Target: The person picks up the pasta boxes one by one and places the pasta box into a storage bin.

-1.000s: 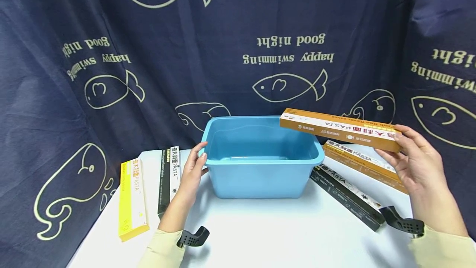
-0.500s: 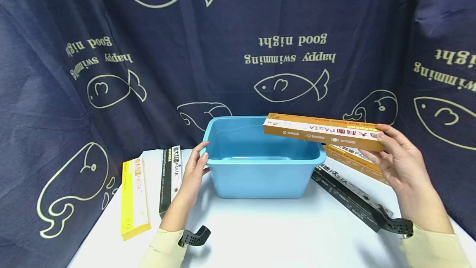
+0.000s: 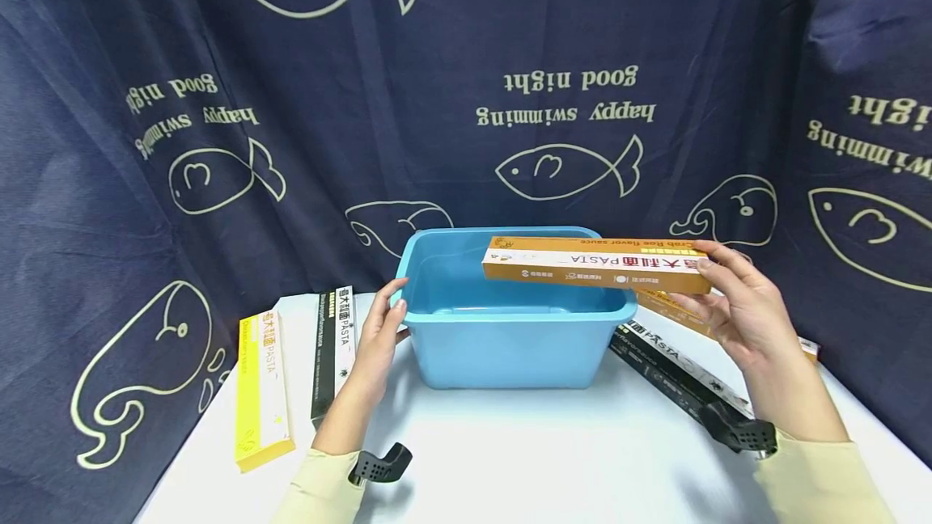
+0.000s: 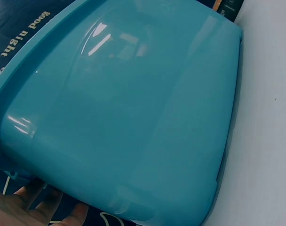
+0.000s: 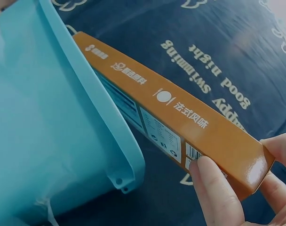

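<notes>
Listing by view, clock positions taken from the middle of the blue bin in the head view and from each picture's centre in the wrist views.

Head: Blue bin (image 3: 510,354), upright on a white table (image 3: 524,459). Held orange pasta box (image 3: 593,263), lettered PASTA, lying near level across the bin's opening at one to two o'clock. Right hand (image 3: 753,314) at three o'clock, thumb and fingers pinching the box's outer end. Left hand (image 3: 374,342) at nine o'clock, fingers partly bent, gripping the bin's rim. Left black box (image 3: 333,346) and yellow box (image 3: 264,390), between eight and nine o'clock. Right black box (image 3: 673,369), four o'clock. Second orange box (image 3: 662,306), three o'clock, partly hidden by the right hand. Navy curtain (image 3: 408,103), twelve o'clock.

Left wrist: Bin wall filling most of the view; left-hand fingers at seven o'clock, beneath the rim; table at three.

Right wrist: Bin at nine o'clock; held orange pasta box slanting from ten to four, its end between thumb and fingers. Contact with the rim: cannot tell.
</notes>
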`<state>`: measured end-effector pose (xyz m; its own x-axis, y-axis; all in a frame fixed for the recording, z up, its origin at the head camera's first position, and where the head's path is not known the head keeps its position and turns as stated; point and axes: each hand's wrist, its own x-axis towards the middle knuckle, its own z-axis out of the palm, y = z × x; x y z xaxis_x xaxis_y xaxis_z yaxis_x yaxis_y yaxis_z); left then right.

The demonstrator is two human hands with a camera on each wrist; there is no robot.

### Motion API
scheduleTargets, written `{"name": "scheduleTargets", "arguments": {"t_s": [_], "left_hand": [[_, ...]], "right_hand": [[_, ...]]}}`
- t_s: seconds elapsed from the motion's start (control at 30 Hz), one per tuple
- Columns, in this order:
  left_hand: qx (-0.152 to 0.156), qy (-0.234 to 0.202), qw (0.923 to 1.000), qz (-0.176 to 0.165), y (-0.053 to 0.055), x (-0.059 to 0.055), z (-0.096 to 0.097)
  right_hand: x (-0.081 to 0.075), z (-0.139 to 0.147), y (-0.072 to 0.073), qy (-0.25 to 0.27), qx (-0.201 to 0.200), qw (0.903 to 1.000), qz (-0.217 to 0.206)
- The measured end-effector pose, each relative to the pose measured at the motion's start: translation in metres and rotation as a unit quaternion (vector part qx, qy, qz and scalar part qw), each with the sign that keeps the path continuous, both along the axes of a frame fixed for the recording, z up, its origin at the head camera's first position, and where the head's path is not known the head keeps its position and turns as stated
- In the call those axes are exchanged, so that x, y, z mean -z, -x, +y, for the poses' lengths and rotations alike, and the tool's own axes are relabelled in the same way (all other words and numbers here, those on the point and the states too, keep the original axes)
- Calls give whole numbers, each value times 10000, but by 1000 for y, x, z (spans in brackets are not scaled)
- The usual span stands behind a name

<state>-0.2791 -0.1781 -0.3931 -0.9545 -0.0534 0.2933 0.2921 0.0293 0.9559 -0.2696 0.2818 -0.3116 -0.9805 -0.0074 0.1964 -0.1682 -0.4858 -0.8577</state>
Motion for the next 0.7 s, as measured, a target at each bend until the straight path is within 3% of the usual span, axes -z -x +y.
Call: {"name": "scheduleTargets", "arguments": {"t_s": [0.23, 0.7], "left_hand": [[-25, 17, 10000, 0, -1, -3, 2], [7, 30, 10000, -59, 0, -1, 2]], "right_hand": [[-3, -15, 3, -232, -157, 9995, 137], [-11, -43, 4, -925, -64, 9955, -212]]}}
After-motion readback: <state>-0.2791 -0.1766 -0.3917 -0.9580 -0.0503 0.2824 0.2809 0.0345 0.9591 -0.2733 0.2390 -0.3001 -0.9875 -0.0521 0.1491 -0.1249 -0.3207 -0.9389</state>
